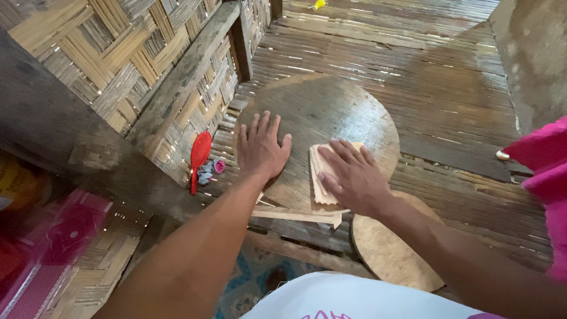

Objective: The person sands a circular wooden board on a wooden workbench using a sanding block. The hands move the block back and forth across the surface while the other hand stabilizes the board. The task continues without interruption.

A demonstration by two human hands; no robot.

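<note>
A large round wooden board (331, 109) lies flat on the bamboo slat floor (449, 77). My left hand (260, 147) rests flat on the board's left part, fingers spread, holding nothing. My right hand (351, 176) presses down on a folded sheet of tan sandpaper (319, 171) at the board's near right side. A second, smaller round wooden board (387, 251) lies nearer to me, partly under my right forearm. A thin wooden strip (295, 215) lies between the two boards.
A woven bamboo wall (118, 53) rises on the left. A red plastic hand mirror or brush (198, 156) and small crumpled scraps (209, 171) lie at its foot. Pink cloth (546, 177) sits at the right edge, and pink plastic packaging (53, 236) at lower left.
</note>
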